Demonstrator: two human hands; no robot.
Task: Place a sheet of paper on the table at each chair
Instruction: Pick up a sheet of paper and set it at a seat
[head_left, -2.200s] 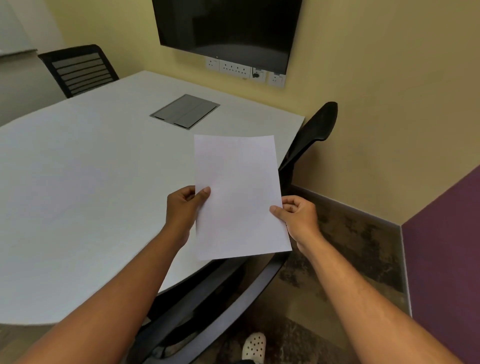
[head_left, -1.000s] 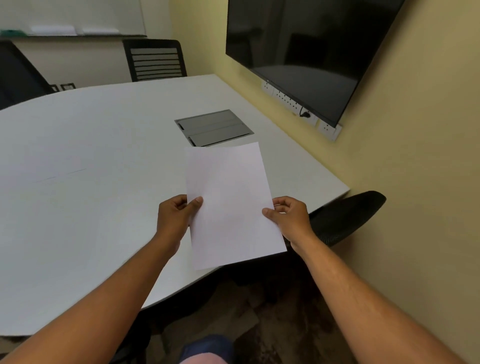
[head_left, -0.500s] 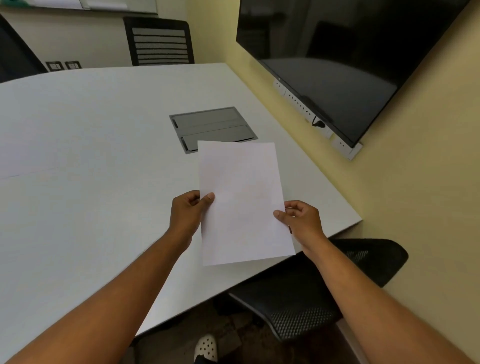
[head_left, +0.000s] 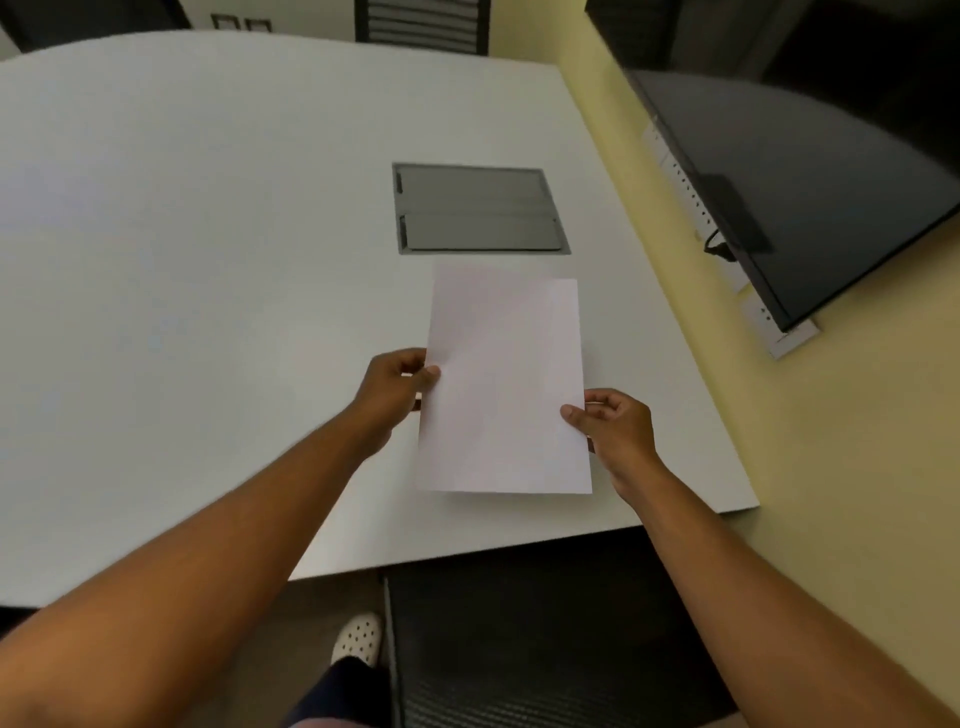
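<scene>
paper sheet (head_left: 504, 384): one, pinched by left hand (head_left: 393, 391) and right hand (head_left: 615, 427) grip, over table (head_left: 208, 260).

One head-worn view, looking steeply down from above your forearms.

You face 12 o'clock across the white table (head_left: 208, 260), close enough that its near edge crosses the lower frame. The grey hatch (head_left: 478, 210) sits just right of 12, the wall screen (head_left: 805, 182) at 2 o'clock, and a chair (head_left: 545, 649) at 6. No second view shares the scene.
</scene>
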